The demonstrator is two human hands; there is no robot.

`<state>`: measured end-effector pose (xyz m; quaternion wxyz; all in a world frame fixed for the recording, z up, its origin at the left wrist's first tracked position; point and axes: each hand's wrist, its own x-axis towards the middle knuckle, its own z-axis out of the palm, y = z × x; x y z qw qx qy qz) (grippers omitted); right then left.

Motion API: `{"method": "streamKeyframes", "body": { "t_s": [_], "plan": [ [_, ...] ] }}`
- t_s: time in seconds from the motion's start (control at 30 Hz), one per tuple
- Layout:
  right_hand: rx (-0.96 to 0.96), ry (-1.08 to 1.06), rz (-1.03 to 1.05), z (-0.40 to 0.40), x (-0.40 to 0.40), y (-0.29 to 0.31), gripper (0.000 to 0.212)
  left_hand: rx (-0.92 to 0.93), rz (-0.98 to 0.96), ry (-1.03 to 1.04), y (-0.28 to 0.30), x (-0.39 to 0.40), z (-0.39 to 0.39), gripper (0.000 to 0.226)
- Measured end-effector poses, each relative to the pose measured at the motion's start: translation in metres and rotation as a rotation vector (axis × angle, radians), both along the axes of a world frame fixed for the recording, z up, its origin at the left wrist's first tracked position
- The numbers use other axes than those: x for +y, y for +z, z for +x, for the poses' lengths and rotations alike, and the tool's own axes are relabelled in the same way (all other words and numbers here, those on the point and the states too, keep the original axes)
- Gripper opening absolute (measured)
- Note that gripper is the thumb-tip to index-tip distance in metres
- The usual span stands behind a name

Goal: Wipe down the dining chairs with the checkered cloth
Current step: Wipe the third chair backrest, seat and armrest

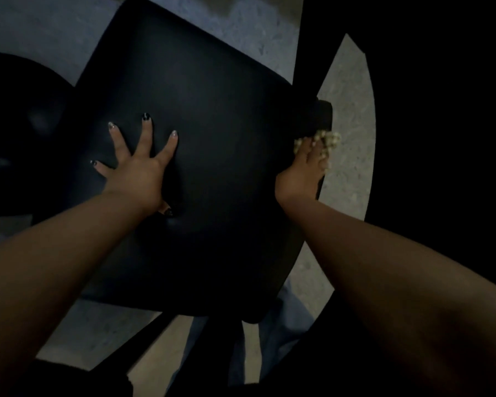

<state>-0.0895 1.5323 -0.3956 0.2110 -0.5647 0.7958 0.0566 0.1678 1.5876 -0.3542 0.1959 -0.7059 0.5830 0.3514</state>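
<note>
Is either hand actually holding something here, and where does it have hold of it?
The right hand grips a bunched checkered cloth under its fingers, pressed to the chair seat's right edge. The left hand holds nothing, lying spread flat on the seat.

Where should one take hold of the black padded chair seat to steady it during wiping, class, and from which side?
Hold the black padded chair seat by its bare left edge, coming from the left. The left hand lies flat on top; the right hand works the pale checkered cloth at the right rim.
</note>
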Motion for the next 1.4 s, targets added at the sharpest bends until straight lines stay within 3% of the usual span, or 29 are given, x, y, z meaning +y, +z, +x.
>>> {"method": "streamKeyframes", "body": {
  "t_s": [0.3, 0.43, 0.53, 0.63, 0.73, 0.8, 0.9, 0.97, 1.1, 1.17, 1.23, 1.33, 1.4],
  "plan": [
    [0.116, -0.506, 0.422, 0.046, 0.12, 0.025, 0.054, 0.02, 0.002, 0.014, 0.006, 0.0, -0.003, 0.139],
    [0.004, -0.457, 0.692, 0.068, 0.149, 0.057, 0.04, 0.021, -0.001, 0.025, 0.005, 0.001, -0.003, 0.139],
    [-0.272, -0.276, 0.331, 0.076, 0.102, 0.071, 0.051, 0.015, -0.008, 0.024, 0.004, 0.001, -0.003, 0.139],
    [-0.303, 0.177, -0.102, 0.054, 0.01, 0.075, 0.071, 0.026, -0.021, 0.037, 0.002, 0.001, -0.002, 0.137],
    [-0.097, 0.584, 0.002, 0.004, -0.065, 0.051, 0.073, 0.028, -0.031, 0.043, 0.001, 0.002, -0.002, 0.137],
    [0.015, 0.65, 0.075, -0.016, -0.079, 0.029, 0.076, 0.021, -0.041, 0.042, -0.001, 0.003, -0.003, 0.137],
    [0.042, 0.638, -0.025, 0.003, -0.028, 0.01, 0.069, 0.016, -0.042, 0.047, 0.0, 0.002, -0.003, 0.137],
    [-0.063, 0.719, 0.012, 0.019, 0.033, 0.013, 0.063, 0.022, -0.038, 0.046, 0.002, 0.002, -0.004, 0.137],
    [-0.269, 1.193, 0.264, 0.029, 0.11, 0.03, 0.055, 0.015, -0.035, 0.048, 0.003, 0.003, -0.005, 0.135],
    [-0.323, 1.129, 0.082, 0.032, 0.078, 0.03, 0.06, 0.013, -0.042, 0.053, 0.002, 0.003, -0.005, 0.136],
    [-0.263, 0.871, -0.136, 0.04, 0.015, 0.026, 0.07, 0.021, -0.052, 0.063, 0.0, 0.003, -0.004, 0.136],
    [-0.111, 0.595, -0.082, 0.036, -0.085, 0.024, 0.075, 0.028, -0.067, 0.067, -0.004, 0.003, -0.004, 0.137],
    [-0.08, 0.531, -0.107, 0.042, -0.097, 0.016, 0.075, 0.027, -0.075, 0.068, -0.005, 0.004, -0.004, 0.137]
  ]
}}
